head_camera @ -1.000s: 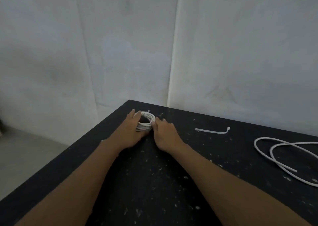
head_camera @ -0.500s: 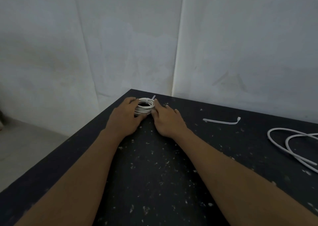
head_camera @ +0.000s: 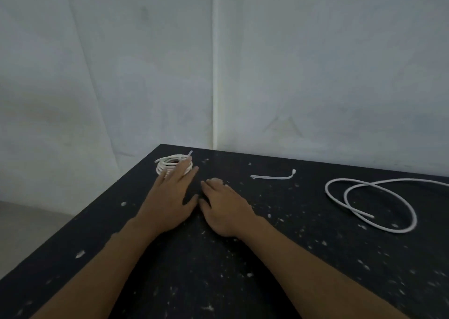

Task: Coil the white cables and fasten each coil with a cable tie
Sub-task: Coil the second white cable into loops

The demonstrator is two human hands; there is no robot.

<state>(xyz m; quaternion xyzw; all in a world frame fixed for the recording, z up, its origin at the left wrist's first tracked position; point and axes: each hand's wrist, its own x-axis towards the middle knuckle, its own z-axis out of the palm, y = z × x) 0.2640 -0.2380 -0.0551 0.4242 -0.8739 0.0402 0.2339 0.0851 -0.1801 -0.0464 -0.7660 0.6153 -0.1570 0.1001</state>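
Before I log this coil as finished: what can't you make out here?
Head view only:
- Coil: near side hidden by left hand; whether the tie is locked is too small to tell.
- Loose cable: cut off by the right edge.
- Spare cable tie: its head too small to read.

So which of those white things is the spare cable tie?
Start at the black table and find the pale wall corner behind it. Just right of that corner lies the cable tie, between the right hand and the loose cable. It is short, nearly straight, hooked up at one end, not looped.
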